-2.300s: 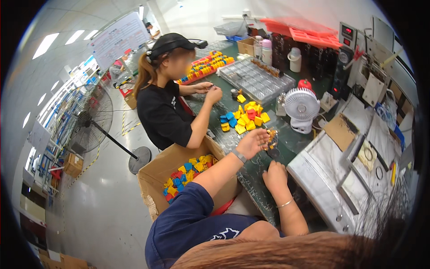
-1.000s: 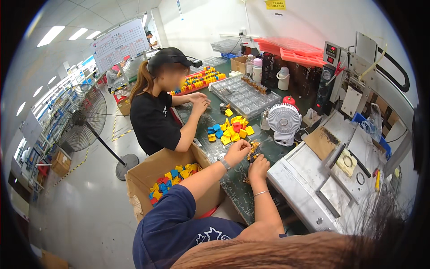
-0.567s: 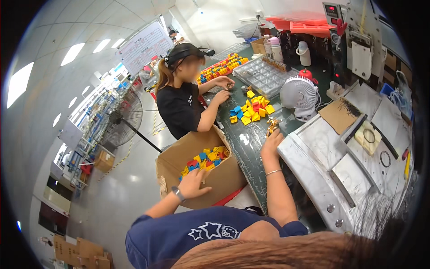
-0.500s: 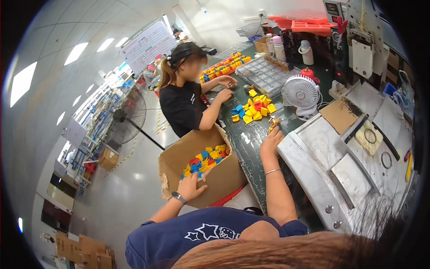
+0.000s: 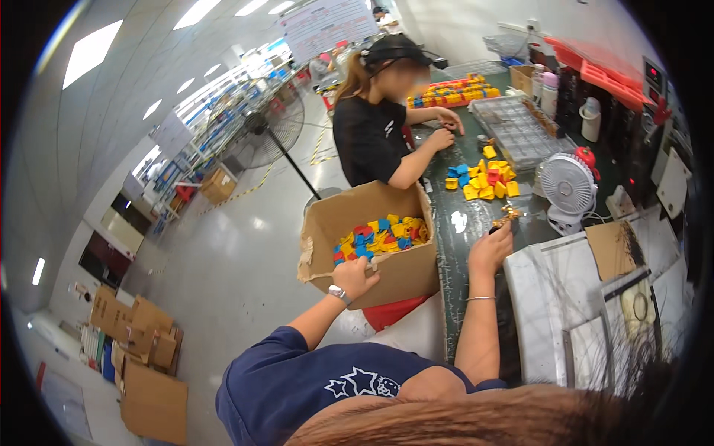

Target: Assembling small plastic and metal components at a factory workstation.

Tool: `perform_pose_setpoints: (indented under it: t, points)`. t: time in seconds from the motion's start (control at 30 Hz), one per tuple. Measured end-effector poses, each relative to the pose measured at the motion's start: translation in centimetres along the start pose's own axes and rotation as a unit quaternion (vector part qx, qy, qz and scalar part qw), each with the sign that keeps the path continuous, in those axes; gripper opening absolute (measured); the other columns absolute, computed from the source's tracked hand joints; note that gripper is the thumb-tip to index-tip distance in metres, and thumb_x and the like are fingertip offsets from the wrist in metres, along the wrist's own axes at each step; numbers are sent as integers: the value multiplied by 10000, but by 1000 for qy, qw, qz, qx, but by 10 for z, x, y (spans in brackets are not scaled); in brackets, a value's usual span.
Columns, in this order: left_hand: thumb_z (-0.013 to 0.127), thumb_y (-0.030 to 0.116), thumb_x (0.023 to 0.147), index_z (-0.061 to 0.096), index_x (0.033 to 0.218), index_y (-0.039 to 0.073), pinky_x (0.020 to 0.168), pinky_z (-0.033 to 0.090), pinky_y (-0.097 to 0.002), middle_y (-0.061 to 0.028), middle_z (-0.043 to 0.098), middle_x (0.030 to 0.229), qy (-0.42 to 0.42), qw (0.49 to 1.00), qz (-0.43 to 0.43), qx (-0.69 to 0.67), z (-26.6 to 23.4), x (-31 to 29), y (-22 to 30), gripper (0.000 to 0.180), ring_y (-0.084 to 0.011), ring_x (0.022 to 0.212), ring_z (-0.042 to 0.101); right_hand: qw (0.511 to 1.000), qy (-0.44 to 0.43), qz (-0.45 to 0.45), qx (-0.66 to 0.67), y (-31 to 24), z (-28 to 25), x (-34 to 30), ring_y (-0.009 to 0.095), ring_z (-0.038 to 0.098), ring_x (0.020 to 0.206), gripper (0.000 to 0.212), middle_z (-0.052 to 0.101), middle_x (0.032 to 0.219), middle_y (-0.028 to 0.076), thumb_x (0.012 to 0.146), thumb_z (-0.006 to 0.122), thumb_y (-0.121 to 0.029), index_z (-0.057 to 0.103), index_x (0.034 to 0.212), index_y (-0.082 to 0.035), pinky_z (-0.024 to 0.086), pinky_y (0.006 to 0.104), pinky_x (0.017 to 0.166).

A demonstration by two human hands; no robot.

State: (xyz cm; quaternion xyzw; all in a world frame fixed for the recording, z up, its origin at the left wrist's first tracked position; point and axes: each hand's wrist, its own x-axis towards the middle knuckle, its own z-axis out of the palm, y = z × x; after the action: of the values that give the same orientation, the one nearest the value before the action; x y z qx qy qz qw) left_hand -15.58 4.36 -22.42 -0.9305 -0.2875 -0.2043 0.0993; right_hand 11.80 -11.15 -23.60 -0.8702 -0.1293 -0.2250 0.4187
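My left hand [image 5: 355, 278] is closed over the near rim of an open cardboard box [image 5: 394, 279], its fingertips by the loose pieces inside. Small yellow, red and blue plastic pieces [image 5: 383, 236] fill the box's bottom. On the dark green worktable, my right hand [image 5: 491, 249] has its fingers drawn together against a few small gold-coloured metal parts [image 5: 508, 215]. What it pinches is too small to make out. Farther along the table lies a loose pile of yellow, red and blue plastic pieces [image 5: 487, 181].
A co-worker [image 5: 375, 137] in black handles something small across the box. A white desk fan [image 5: 567, 186] stands right of the pile, behind it a clear compartment tray [image 5: 517, 134]. Grey metal equipment [image 5: 539, 297] borders my right arm. A floor fan [image 5: 286, 156] stands left.
The view has swung left, so everything sits farther right. My left hand's fingers have curled more at the box rim. My right hand stays by the gold-coloured parts.
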Motion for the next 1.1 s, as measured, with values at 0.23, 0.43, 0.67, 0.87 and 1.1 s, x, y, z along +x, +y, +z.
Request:
perform_pose_setpoints:
  t: [0.23,0.43,0.67,0.87,1.1]
  points:
    - [704,226,742,581,1147,76,905,433,-411,-187,537,1165,82,950,218,-206,-41,79,37,449,-355,1089,523,962,-86,-124,227,-1,6,-1,427,473,1131,668,470,1232,282,801,638,-89,287,1344,79,378,446,980]
    - [674,116,694,586,1058,27,903,418,-429,-183,567,1090,105,870,362,-319,-11,159,103,385,-349,1071,527,939,-110,-205,253,-22,-2,-17,412,529,1066,743,520,1183,264,796,638,-70,224,1397,73,427,422,922]
    - [614,110,795,592,998,50,833,436,-423,-148,583,1015,-5,818,336,-467,46,179,143,213,-346,972,540,960,-23,-227,163,-22,-8,-24,418,506,1099,734,495,1237,272,830,618,-46,181,1403,95,405,437,948]
    - [668,138,781,650,939,116,989,349,-440,-121,540,1136,67,824,296,-478,55,178,125,160,-348,1182,444,951,-34,-254,174,-22,5,-24,426,523,1016,730,525,1136,272,813,629,-54,207,1391,91,427,443,889]
    - [692,133,740,663,856,131,994,313,-454,-82,535,1145,136,834,296,-445,48,175,131,119,-329,1196,428,955,-36,-244,161,-17,2,-26,428,520,1009,725,519,1143,275,794,642,-48,238,1384,74,430,452,878]
